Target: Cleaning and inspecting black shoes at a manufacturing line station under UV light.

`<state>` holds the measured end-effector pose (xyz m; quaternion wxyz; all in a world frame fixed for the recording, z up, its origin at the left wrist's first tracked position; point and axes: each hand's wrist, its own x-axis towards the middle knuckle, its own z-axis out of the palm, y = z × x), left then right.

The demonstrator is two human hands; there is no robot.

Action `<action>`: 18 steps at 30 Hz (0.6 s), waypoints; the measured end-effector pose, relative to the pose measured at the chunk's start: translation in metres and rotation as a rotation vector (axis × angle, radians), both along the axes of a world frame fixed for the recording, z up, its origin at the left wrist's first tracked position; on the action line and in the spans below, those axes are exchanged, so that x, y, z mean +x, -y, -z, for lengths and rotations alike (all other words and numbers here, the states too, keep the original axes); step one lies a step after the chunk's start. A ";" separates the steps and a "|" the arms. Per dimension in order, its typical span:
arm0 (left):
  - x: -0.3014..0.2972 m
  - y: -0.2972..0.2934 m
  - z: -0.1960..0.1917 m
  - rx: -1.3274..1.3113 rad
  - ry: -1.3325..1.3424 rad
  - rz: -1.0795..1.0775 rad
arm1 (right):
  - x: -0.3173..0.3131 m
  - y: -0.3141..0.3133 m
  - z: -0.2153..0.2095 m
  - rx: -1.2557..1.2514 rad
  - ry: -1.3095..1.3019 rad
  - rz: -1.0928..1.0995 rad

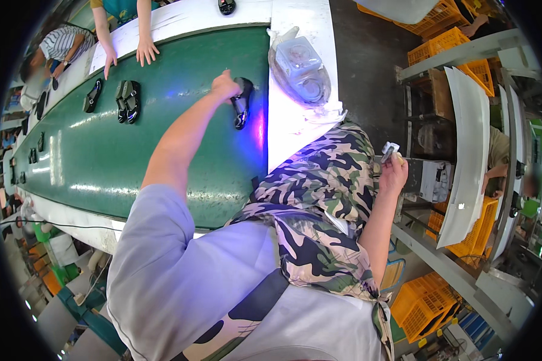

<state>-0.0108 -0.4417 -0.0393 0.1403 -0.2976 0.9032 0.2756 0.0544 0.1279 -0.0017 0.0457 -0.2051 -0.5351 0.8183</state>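
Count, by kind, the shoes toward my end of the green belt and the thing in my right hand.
Black shoes: 4 (one at the left hand, a side-by-side pair, a single shoe beyond the pair)
Small pale-and-dark item in the right hand: 1
Total: 5, leaving out the tiny-looking distant ones.

A long, flat green belt fills the upper left of the frame, with a smooth white bench along its right edge. On the belt, near that edge, lies a glossy black shoe, the left fingers at its upper end. Left of it lie paired glossy black shoes, then a single black shoe. A clear plastic box is on the bench. Right of centre, the right fingers hold a small grey-and-white piece above ribbed orange plastic crates at lower right.
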 end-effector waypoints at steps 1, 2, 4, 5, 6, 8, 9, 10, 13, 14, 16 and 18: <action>0.014 0.013 -0.001 0.002 0.016 -0.038 | -0.005 0.006 0.001 -0.004 -0.029 -0.027; 0.028 0.024 -0.001 0.004 0.033 -0.076 | -0.010 0.011 0.001 -0.009 -0.058 -0.053; 0.051 0.036 -0.024 0.024 0.134 -0.083 | -0.018 0.015 0.001 -0.010 -0.058 -0.050; 0.059 0.042 -0.033 0.050 0.231 -0.088 | -0.022 0.016 0.000 0.004 -0.060 -0.048; 0.072 0.050 -0.031 0.041 0.235 -0.099 | -0.025 0.020 -0.001 0.010 -0.062 -0.053; 0.095 0.063 -0.020 -0.265 0.244 0.310 | -0.034 0.032 -0.006 -0.004 -0.051 -0.080; 0.103 0.055 -0.021 -0.264 0.248 0.314 | -0.034 0.035 -0.010 -0.020 -0.041 -0.068; 0.111 0.042 -0.025 -0.484 0.106 0.533 | -0.035 0.035 -0.011 -0.038 -0.035 -0.054; 0.100 0.020 -0.027 -0.713 -0.018 0.851 | -0.034 0.034 -0.011 -0.023 -0.051 -0.068; 0.091 0.017 -0.026 -0.720 0.011 0.949 | -0.033 0.032 -0.012 -0.023 -0.056 -0.057; 0.080 0.021 -0.004 -0.702 0.151 1.018 | -0.031 0.034 -0.017 -0.040 -0.072 -0.074; 0.073 0.032 0.021 -0.682 0.291 1.077 | -0.028 0.037 -0.022 -0.042 -0.072 -0.069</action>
